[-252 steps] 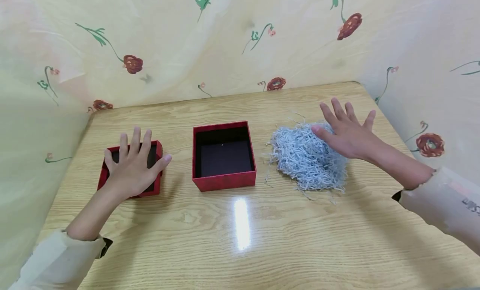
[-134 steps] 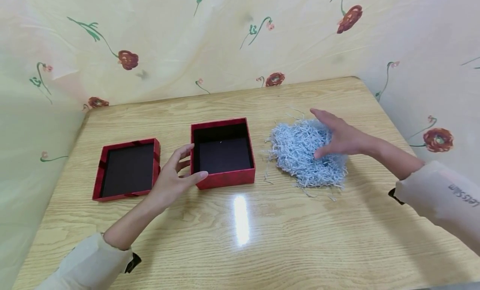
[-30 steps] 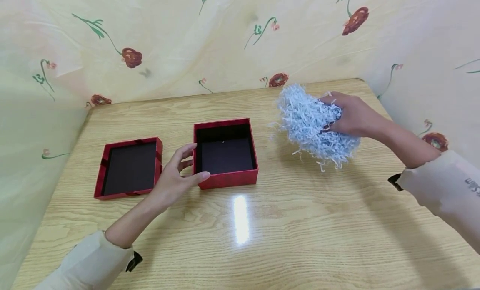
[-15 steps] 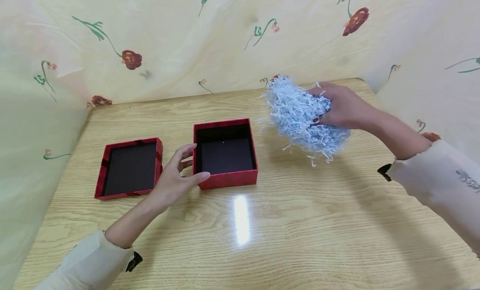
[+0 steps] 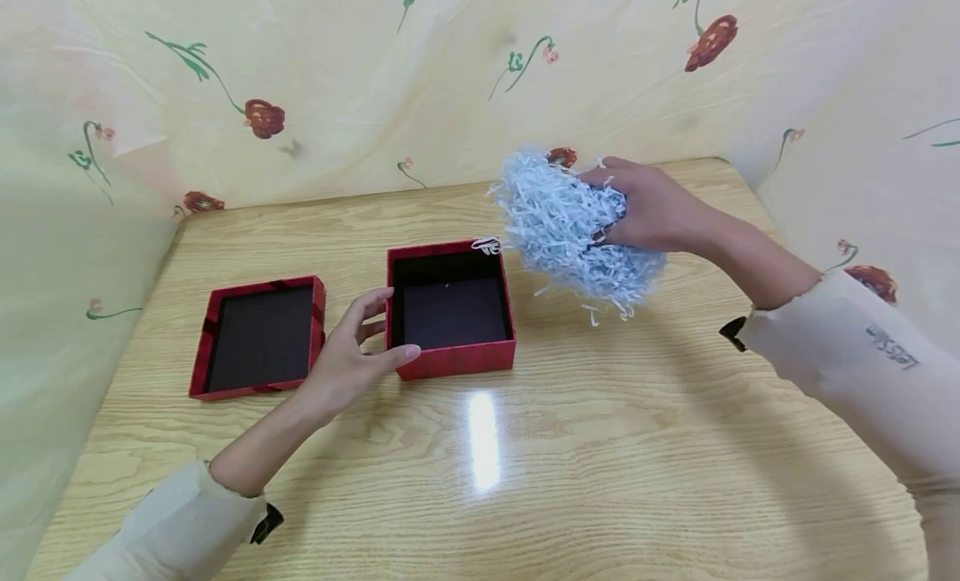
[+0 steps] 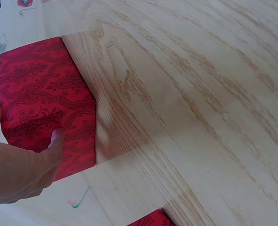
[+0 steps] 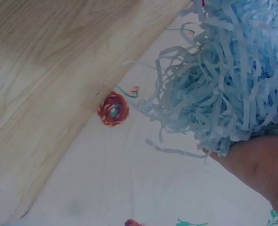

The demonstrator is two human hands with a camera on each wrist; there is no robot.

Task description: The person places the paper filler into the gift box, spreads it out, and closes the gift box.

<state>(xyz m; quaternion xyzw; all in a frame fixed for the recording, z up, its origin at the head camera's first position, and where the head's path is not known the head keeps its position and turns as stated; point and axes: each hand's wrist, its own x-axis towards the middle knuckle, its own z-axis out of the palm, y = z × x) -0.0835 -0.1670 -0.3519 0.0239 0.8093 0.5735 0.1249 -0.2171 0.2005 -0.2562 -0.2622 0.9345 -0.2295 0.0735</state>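
Observation:
A pale blue clump of shredded paper [image 5: 555,218] is in the grip of my right hand [image 5: 660,207], raised above the table to the right of the red box. Loose strips dangle from it, and one bit shows at the box's back right corner. In the right wrist view the shredded paper [image 7: 224,80] hides most of the fingers. My left hand [image 5: 341,373] holds the red patterned box [image 5: 457,361] by its near left corner, thumb at the front and fingers along the left side. The box stands upright, its black inside facing up, with a tiny pale speck on the floor.
To the left of the box lies a shallower red lid [image 5: 258,339], black inside up. The wooden table [image 5: 600,481] carries a bright light reflection near the front. Flower-printed cloth [image 5: 337,81] hangs behind the table and at both sides.
Earlier both hands hovered open. My left hand went to the box's corner and stayed. My right hand grasped the shredded paper, lifted it, and has carried it left toward the box.

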